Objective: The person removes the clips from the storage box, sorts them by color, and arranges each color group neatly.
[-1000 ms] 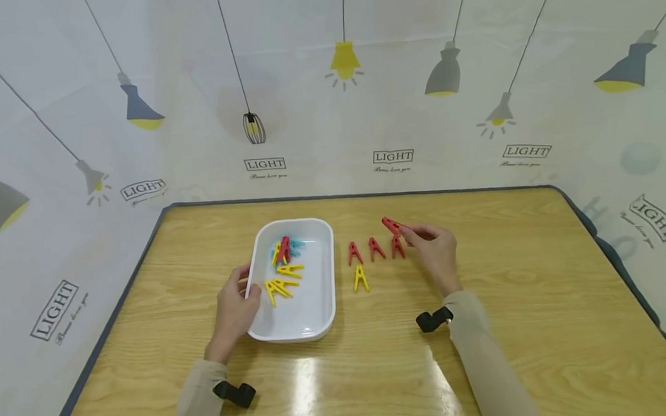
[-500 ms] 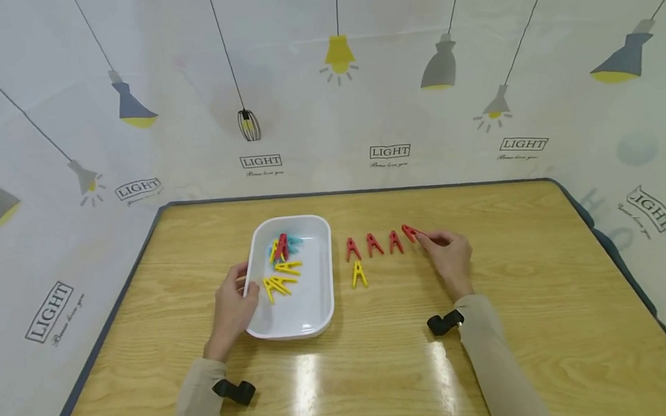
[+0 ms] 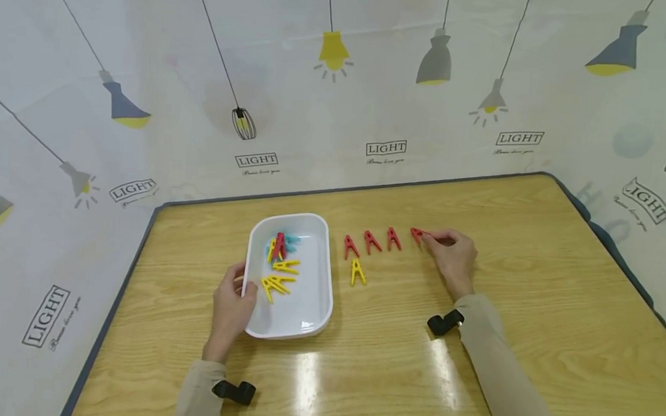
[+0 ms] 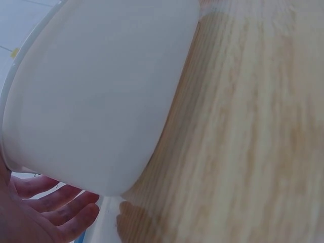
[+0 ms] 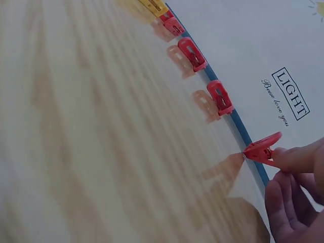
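My right hand (image 3: 455,255) pinches a red clothespin (image 3: 416,233) at the right end of a row. In the right wrist view the pinched clothespin (image 5: 260,149) is tilted, with thumb and finger on one leg. Three more red clothespins (image 3: 372,241) form the row to its left, and a yellow clothespin (image 3: 358,272) lies in front of the leftmost. With its thumb over the rim, my left hand (image 3: 233,306) holds the left side of a white tray (image 3: 305,301). Inside are several yellow clothespins (image 3: 286,266), a red one (image 3: 279,246) and light blue ones (image 3: 292,240), partly overlapping.
The wooden table (image 3: 381,374) has a dark edge along its back and sides. Behind it hangs a pale wall covering (image 3: 316,106) printed with lamps and lettering. Each wrist carries a black device (image 3: 445,322).
The right hand has carried the red clothespin rightward and down, from above the row to its right end. The left hand stays on the tray. The head view has shifted slightly.
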A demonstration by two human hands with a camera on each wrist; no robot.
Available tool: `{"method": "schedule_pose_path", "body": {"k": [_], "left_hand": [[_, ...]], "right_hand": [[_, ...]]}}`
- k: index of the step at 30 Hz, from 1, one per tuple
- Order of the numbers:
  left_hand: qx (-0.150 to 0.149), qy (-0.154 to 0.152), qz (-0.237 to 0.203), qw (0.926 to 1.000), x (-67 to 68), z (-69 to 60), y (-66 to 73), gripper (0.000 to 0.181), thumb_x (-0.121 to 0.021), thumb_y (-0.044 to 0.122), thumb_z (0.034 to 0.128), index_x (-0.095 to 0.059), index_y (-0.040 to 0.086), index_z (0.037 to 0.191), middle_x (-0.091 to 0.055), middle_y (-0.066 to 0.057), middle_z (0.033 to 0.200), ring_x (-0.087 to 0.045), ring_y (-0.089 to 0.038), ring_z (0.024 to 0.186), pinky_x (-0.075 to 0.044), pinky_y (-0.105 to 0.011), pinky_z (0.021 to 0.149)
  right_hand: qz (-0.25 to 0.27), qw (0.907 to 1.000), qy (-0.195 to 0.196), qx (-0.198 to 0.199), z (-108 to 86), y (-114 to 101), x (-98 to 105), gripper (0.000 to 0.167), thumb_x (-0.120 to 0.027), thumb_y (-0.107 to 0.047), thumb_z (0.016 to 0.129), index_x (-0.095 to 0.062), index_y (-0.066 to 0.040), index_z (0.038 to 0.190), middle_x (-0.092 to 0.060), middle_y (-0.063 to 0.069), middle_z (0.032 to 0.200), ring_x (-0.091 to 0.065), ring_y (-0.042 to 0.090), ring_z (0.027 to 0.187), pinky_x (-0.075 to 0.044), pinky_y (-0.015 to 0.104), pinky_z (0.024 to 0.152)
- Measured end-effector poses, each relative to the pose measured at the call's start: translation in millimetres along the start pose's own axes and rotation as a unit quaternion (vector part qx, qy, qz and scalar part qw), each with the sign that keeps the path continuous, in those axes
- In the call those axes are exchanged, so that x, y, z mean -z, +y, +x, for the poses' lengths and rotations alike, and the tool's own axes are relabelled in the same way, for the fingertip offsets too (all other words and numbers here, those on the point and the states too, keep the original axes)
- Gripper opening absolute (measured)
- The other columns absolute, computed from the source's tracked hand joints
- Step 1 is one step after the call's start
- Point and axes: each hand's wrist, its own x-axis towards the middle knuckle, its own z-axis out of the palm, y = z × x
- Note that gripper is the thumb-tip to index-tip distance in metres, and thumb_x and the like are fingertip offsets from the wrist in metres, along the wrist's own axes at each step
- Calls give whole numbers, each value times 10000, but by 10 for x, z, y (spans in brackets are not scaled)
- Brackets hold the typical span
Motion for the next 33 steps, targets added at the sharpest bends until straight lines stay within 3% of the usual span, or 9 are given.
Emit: {"method": "schedule_pose_path", "body": {"k": [11,19,26,33], "left_hand": [[2,-10,27,10000,3,-17,-13,465,-513,41,955,-498,-23,1416,-557,-251,1399,-606,-417,1231,-533,-528,1028],[-44,29,-15,10000,-7,-10,4,460,-517,33,949,-515,-27,1405,-568,-259,1392,-617,-419,1217,-537,-530,1020],[52,9,39,10000,9,-2,-12,470,-507,47,956,-496,-13,1422,-553,-244,1410,-600,-414,1240,-524,-526,1041],[60,-109,32,9999,1,13,-7,475,-506,66,959,-486,-10,1427,-551,-240,1413,-590,-412,1255,-515,-524,1052]], "right_hand": [[-410,9986,-327,-69,-43,-24,7,216,-829,-189,822,-742,-14,914,-745,150,869,-555,-29,628,-450,110,577],[-570,9970,-490,-170,-38,-13,36,259,-826,-232,836,-738,-20,955,-745,166,918,-561,-8,648,-454,123,577],[-332,9966,-725,-192,-42,-94,22,250,-795,-252,858,-755,-32,969,-740,120,909,-599,26,697,-487,144,609],[-152,9964,-828,37,-28,-288,-28,255,-766,-256,889,-746,-24,993,-732,159,965,-615,89,773,-492,164,678]]}}
